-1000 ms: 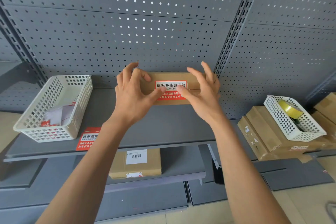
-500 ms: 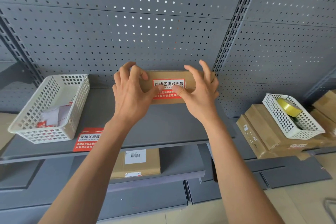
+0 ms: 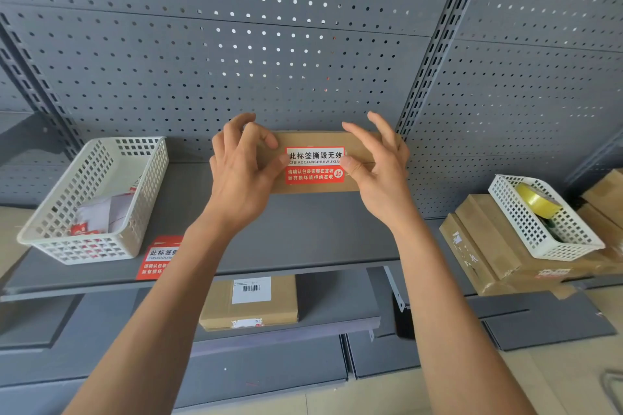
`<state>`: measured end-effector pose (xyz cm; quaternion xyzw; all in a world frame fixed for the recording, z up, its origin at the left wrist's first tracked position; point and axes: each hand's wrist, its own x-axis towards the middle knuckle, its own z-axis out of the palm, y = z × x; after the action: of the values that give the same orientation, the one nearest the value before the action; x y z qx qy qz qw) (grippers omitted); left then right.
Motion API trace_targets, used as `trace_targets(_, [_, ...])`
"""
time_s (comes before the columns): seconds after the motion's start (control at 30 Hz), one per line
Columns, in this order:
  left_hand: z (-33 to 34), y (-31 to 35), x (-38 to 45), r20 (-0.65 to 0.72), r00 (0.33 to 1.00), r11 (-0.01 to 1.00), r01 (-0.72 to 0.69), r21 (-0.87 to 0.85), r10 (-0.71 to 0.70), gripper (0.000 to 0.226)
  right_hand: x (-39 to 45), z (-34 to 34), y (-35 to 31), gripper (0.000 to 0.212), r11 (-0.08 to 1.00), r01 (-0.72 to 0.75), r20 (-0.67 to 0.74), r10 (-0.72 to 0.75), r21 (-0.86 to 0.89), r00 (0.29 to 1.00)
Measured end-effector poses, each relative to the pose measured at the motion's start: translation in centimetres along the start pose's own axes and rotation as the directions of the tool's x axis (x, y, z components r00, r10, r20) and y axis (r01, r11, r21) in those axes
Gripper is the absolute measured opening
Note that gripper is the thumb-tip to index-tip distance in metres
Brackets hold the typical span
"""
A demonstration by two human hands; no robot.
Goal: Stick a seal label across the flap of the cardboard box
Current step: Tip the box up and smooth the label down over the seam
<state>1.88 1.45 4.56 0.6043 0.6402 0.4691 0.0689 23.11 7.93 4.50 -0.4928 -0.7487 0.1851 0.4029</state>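
A flat cardboard box [image 3: 317, 139] stands on the grey shelf [image 3: 303, 236] against the pegboard. A red and white seal label [image 3: 315, 165] lies across its front, over the flap seam. My left hand [image 3: 239, 172] holds the box's left end with curled fingers, its thumb on the label's left edge. My right hand [image 3: 381, 172] is at the box's right end, thumb pressing the label's right edge, fingers lifted and spread. Both hands hide the ends of the box.
A white basket [image 3: 101, 246] with label sheets sits at the shelf's left, a spare red label [image 3: 158, 258] beside it. Another box [image 3: 249, 303] lies on the lower shelf. At right, a basket [image 3: 539, 239] with a yellow tape roll [image 3: 536, 200] rests on stacked cartons [image 3: 488, 246].
Both thumbs have slid outward from the label's middle to its side edges, uncovering the print. My right fingers have lifted off the box top.
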Motion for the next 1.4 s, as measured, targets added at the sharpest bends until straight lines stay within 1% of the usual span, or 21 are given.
trace_targets(0.17, [-0.1,0.4,-0.1,0.002,0.999,0.999,0.046,-0.029,-0.046,0.013,0.1,-0.2,0.0,0.048,1.000,-0.009,0.017,0.008,0.029,1.000])
trace_targets(0.23, [0.0,0.7,-0.1,-0.019,0.997,0.996,0.076,-0.041,-0.077,0.012,0.2,-0.4,-0.1,0.050,0.999,-0.030,0.021,0.029,0.042,0.999])
trace_targets(0.27, [0.0,0.9,-0.1,-0.037,0.995,0.995,0.091,-0.042,-0.093,0.012,0.2,-0.4,-0.3,0.048,0.997,-0.045,0.016,0.044,0.063,0.999])
trace_targets(0.3, [0.2,1.2,-0.1,-0.058,0.993,0.994,0.103,-0.040,-0.105,0.017,0.2,-0.3,-0.7,0.041,0.994,-0.065,0.000,0.065,0.088,0.998])
trace_targets(0.37, [0.6,1.7,-0.1,-0.107,0.986,0.991,0.129,-0.027,-0.131,0.031,0.1,0.2,-2.0,0.023,0.984,-0.134,-0.067,0.143,0.120,0.987])
trace_targets(0.4, [0.9,1.9,0.0,-0.141,0.979,0.989,0.145,-0.015,-0.145,0.038,0.1,0.7,-2.7,0.023,0.978,-0.177,-0.104,0.188,0.108,0.977])
trace_targets(0.47, [1.5,2.3,0.1,-0.210,0.964,0.985,0.172,0.010,-0.166,0.048,0.0,1.9,-3.7,0.038,0.972,-0.235,-0.177,0.235,0.023,0.956])
trace_targets(0.5, [1.7,2.4,0.1,-0.234,0.958,0.984,0.176,0.021,-0.167,0.052,0.0,2.4,-3.9,0.044,0.971,-0.239,-0.214,0.228,-0.024,0.950])
trace_targets(0.53, [1.8,2.4,0.2,-0.250,0.955,0.984,0.175,0.031,-0.162,0.055,0.1,2.7,-3.9,0.047,0.971,-0.231,-0.241,0.212,-0.054,0.947])
trace_targets(0.6, [2.0,2.3,0.3,-0.255,0.955,0.985,0.166,0.038,-0.151,0.053,0.2,2.9,-3.6,0.046,0.976,-0.209,-0.251,0.189,-0.059,0.950])
trace_targets(0.7, [1.7,1.7,0.4,-0.225,0.966,0.990,0.139,0.022,-0.130,0.043,0.2,2.6,-3.0,0.036,0.985,-0.172,-0.230,0.162,-0.025,0.960])
trace_targets(0.83, [0.7,0.9,0.5,-0.118,0.988,0.995,0.094,-0.038,-0.098,0.027,0.5,1.9,-2.2,0.026,0.993,-0.119,-0.208,0.118,0.007,0.971])
trace_targets(0.9, [0.3,0.7,0.6,-0.072,0.994,0.996,0.074,-0.052,-0.078,0.021,0.6,1.5,-1.9,0.025,0.995,-0.105,-0.182,0.103,-0.001,0.978])
trace_targets(1.0, [-0.3,0.4,0.7,-0.014,0.998,0.997,0.054,-0.060,-0.055,0.018,0.7,0.8,-1.5,0.032,0.997,-0.067,-0.101,0.063,-0.041,0.993])
trace_targets(1.1, [-0.7,0.1,0.8,0.042,0.998,0.998,0.038,-0.055,-0.036,0.025,0.5,0.0,-0.9,0.045,0.995,-0.016,0.023,0.019,-0.099,1.000])
trace_targets(1.17, [-1.0,-0.1,0.7,0.079,0.997,0.999,0.019,-0.043,-0.016,0.036,0.3,-0.5,-0.5,0.055,0.993,0.014,0.087,-0.004,-0.115,0.996])
trace_targets(1.27, [-1.1,-0.2,0.6,0.115,0.993,1.000,0.001,-0.017,0.001,0.052,0.2,-0.9,-0.2,0.069,0.990,0.036,0.134,-0.018,-0.135,0.991])
trace_targets(1.4, [-1.2,-0.2,0.5,0.133,0.991,1.000,-0.004,0.007,0.003,0.061,-0.1,-1.0,0.0,0.083,0.991,0.031,0.172,-0.009,-0.130,0.985])
